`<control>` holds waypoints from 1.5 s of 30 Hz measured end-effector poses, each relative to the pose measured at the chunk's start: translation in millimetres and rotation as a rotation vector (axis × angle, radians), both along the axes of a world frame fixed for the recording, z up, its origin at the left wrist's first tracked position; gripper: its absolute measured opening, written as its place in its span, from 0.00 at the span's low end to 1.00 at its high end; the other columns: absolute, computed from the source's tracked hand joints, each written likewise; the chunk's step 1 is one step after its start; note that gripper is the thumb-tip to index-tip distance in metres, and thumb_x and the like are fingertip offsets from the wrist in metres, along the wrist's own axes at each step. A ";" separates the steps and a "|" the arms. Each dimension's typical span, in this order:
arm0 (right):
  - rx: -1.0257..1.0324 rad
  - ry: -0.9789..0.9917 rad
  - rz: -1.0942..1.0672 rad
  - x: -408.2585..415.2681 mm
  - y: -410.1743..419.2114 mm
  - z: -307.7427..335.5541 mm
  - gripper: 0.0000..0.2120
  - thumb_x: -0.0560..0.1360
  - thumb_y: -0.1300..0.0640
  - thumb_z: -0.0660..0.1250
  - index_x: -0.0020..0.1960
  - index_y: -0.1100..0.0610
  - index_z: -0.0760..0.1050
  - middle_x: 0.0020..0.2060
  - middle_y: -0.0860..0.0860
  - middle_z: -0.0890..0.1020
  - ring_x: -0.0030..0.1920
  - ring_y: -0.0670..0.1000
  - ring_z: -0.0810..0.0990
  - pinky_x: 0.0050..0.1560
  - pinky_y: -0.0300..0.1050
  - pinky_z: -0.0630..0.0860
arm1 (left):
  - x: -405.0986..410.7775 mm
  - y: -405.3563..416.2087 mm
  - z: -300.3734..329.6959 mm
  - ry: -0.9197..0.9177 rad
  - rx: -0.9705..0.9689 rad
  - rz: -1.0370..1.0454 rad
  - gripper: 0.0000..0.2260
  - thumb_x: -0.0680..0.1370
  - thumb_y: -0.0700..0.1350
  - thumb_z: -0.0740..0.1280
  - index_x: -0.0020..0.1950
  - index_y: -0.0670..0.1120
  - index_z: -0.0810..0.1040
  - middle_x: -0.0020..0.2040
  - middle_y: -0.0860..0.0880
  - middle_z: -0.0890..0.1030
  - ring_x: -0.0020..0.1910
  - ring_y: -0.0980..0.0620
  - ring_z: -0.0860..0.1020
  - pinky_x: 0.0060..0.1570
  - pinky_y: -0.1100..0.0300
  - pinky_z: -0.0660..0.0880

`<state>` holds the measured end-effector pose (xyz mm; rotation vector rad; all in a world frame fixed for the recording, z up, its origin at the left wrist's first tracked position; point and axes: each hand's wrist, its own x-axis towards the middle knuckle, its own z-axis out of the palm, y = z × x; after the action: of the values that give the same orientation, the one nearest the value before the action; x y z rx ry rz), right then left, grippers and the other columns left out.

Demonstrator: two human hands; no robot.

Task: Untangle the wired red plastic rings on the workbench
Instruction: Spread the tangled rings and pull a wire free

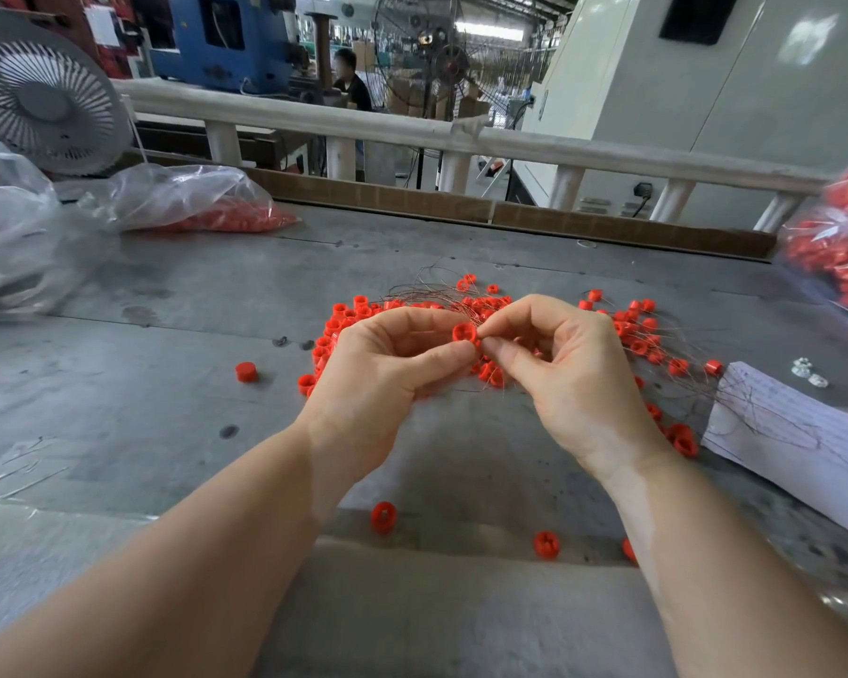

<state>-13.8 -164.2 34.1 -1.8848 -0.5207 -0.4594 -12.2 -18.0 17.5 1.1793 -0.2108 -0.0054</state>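
The heap of red plastic rings point(490, 330) at the centre of the frame is partly hidden behind both hands, and the thin wires point(427, 288) running through it are too fine to trace individually; which ring joins which wire cannot be determined. The bag of red parts point(838, 252) at the right edge is cut off and blurred, as is the crumpled clear bag point(16, 227) at the left edge. One red ring point(463, 331) is raised above the heap: the left hand point(388, 369) pinches it between thumb and curled forefinger, and the right hand point(569, 369) pinches at the ring's right side with thumb and forefinger tips pressed together, apparently on a wire, though this is hard to confirm. The ring is a short open cylinder, bright orange-red. Loose rings lie apart from the heap: one point(246, 371) at centre left, and two point(383, 517) point(546, 545) near the lower edge of the workbench point(192, 296). A sheet of lined paper point(794, 433) lies at the right, with wires across it. Bare grey surface extends left of the heap and between the forearms. A cardboard strip point(412, 198) borders the far edge of the bench.
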 end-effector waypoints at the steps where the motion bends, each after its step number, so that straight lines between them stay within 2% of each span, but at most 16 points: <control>1: -0.019 -0.008 -0.007 -0.3 -0.1 0.2 0.14 0.71 0.69 0.69 0.37 0.51 0.78 0.29 0.43 0.79 0.32 0.44 0.74 0.35 0.31 0.71 | -0.5 0.2 -0.2 -0.015 0.033 0.016 0.10 0.60 0.40 0.73 0.41 0.45 0.82 0.36 0.47 0.84 0.35 0.53 0.82 0.39 0.64 0.79; 4: -0.060 -0.034 -0.031 -0.6 -0.1 0.3 0.15 0.71 0.69 0.70 0.36 0.49 0.77 0.29 0.42 0.78 0.32 0.41 0.74 0.35 0.28 0.70 | -1.5 0.3 0.1 -0.050 0.097 0.045 0.09 0.60 0.41 0.73 0.40 0.49 0.84 0.36 0.47 0.84 0.35 0.54 0.82 0.41 0.63 0.79; 9: -0.087 -0.046 -0.058 -0.8 0.0 0.2 0.14 0.71 0.69 0.70 0.36 0.50 0.78 0.29 0.42 0.78 0.30 0.37 0.74 0.34 0.27 0.68 | -2.5 0.2 2.5 -0.041 0.099 0.040 0.10 0.62 0.41 0.71 0.41 0.50 0.85 0.39 0.47 0.85 0.40 0.54 0.83 0.44 0.65 0.79; 12: -0.060 -0.036 -0.077 -0.5 -1.8 0.5 0.15 0.71 0.69 0.70 0.35 0.49 0.77 0.28 0.42 0.78 0.29 0.40 0.73 0.34 0.28 0.68 | -3.1 -1.1 5.5 0.024 -0.017 -0.050 0.09 0.69 0.36 0.67 0.42 0.46 0.85 0.41 0.47 0.85 0.41 0.53 0.84 0.41 0.67 0.78; 15: -0.052 -0.033 -0.084 -0.7 -2.2 1.1 0.16 0.70 0.69 0.70 0.35 0.49 0.77 0.28 0.42 0.78 0.29 0.40 0.73 0.34 0.29 0.68 | -3.3 -2.1 6.8 0.055 -0.077 -0.074 0.14 0.75 0.30 0.62 0.42 0.43 0.85 0.39 0.46 0.85 0.39 0.54 0.83 0.39 0.68 0.78; 23: -0.073 -0.055 -0.076 -4.3 -1.6 2.5 0.14 0.70 0.68 0.70 0.35 0.50 0.78 0.28 0.42 0.79 0.29 0.40 0.74 0.34 0.29 0.69 | -4.6 -1.5 8.8 0.118 -0.135 -0.088 0.09 0.73 0.31 0.63 0.47 0.40 0.81 0.39 0.46 0.84 0.38 0.54 0.83 0.38 0.68 0.78; 31: -0.075 -0.055 -0.087 -3.5 -2.4 2.3 0.13 0.70 0.68 0.71 0.36 0.51 0.79 0.29 0.42 0.80 0.30 0.43 0.75 0.34 0.32 0.71 | -4.8 -1.1 9.7 0.181 -0.169 -0.108 0.10 0.66 0.35 0.66 0.44 0.39 0.82 0.39 0.44 0.84 0.38 0.53 0.84 0.37 0.68 0.78; 36: 0.068 0.062 -0.018 -2.4 -2.9 2.3 0.12 0.70 0.68 0.70 0.36 0.52 0.80 0.30 0.47 0.82 0.33 0.46 0.78 0.36 0.37 0.76 | -3.7 0.2 9.5 0.197 -0.198 -0.141 0.09 0.65 0.35 0.66 0.39 0.41 0.85 0.38 0.44 0.84 0.37 0.54 0.84 0.36 0.68 0.78; 41: 0.287 0.231 0.099 -2.9 -2.7 4.4 0.10 0.71 0.71 0.68 0.39 0.57 0.77 0.29 0.49 0.81 0.28 0.39 0.75 0.27 0.29 0.67 | -1.8 2.6 9.0 0.227 -0.241 -0.210 0.10 0.66 0.36 0.66 0.42 0.42 0.86 0.39 0.44 0.84 0.38 0.54 0.83 0.36 0.68 0.78; 45: 0.325 0.299 0.136 -3.1 -3.8 4.7 0.11 0.71 0.72 0.66 0.39 0.56 0.77 0.28 0.47 0.80 0.28 0.42 0.75 0.27 0.31 0.67 | -1.6 3.7 8.2 0.228 -0.267 -0.275 0.10 0.66 0.36 0.66 0.42 0.43 0.86 0.39 0.44 0.84 0.38 0.55 0.83 0.37 0.68 0.78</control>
<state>-16.9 -168.0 38.9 -1.5578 -0.3474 -0.1555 -13.8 -14.3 25.7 0.8680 -0.1644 -0.3421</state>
